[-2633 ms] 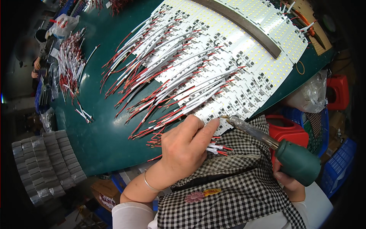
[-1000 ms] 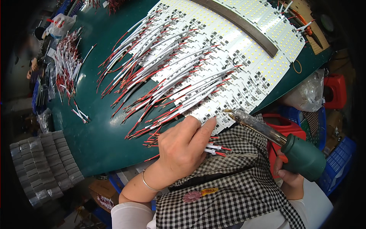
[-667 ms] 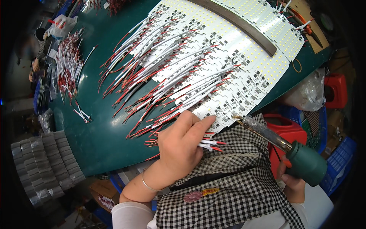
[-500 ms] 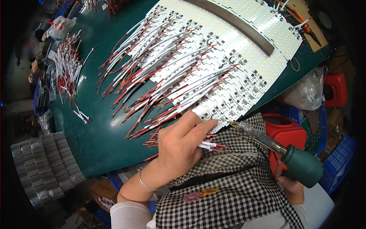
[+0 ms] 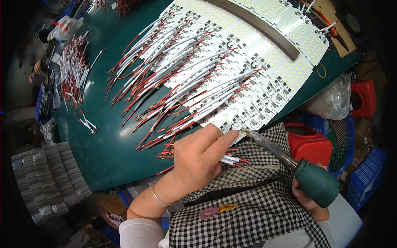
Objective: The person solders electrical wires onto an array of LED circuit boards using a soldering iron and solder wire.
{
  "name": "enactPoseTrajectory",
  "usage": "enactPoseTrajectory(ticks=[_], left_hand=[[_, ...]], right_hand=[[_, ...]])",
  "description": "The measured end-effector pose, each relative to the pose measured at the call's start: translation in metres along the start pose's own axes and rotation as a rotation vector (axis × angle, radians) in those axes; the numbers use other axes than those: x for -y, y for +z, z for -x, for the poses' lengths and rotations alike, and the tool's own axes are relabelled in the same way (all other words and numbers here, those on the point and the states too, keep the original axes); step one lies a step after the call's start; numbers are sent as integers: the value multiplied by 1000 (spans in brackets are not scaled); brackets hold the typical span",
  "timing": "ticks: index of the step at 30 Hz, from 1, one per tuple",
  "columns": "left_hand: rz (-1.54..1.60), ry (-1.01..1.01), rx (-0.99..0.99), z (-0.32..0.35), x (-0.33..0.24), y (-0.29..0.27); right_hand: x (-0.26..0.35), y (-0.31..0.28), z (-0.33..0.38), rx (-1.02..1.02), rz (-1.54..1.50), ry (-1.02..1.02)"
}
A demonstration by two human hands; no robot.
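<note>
My left hand is closed on a bundle of red and white wires, whose ends stick out below the fingers. Its thumb and forefinger meet at the near corner of the white LED boards. My right hand wraps round the green handle of a soldering iron. The iron's tip lies just right of my left fingertips, over the board's edge; whether it touches is too small to tell. Rows of red and white wires fan out from the boards toward the left.
A dark curved bar lies across the boards. At the left is a loose wire heap, with stacked grey pieces nearer. Pliers lie at far right. Red stools and a blue basket stand right of the green table.
The soldering iron has moved left with my right hand, bringing its tip close to my left fingertips. My left hand and its wires have shifted very slightly.
</note>
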State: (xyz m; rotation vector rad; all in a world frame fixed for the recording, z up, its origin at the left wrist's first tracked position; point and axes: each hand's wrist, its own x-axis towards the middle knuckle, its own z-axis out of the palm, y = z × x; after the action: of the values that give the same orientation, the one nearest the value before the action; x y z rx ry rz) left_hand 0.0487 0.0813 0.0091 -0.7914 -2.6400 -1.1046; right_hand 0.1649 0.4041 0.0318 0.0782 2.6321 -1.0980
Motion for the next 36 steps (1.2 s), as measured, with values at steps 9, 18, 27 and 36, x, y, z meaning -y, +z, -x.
enactPoseTrajectory(ticks=[9,18,27,36], left_hand=[[-59,105,-55,1,3,6],[-71,100,-22,3,1,5],[-17,142,-212,-2,7,-12],[75,63,-82,-15,-10,-12]], right_hand=[[3,-3,-9,-12,-18,-278],[-13,0,3,-18,-903,-68],[-8,-6,-9,-133,-925,-144],[-22,-4,-9,-87,-849,-238]])
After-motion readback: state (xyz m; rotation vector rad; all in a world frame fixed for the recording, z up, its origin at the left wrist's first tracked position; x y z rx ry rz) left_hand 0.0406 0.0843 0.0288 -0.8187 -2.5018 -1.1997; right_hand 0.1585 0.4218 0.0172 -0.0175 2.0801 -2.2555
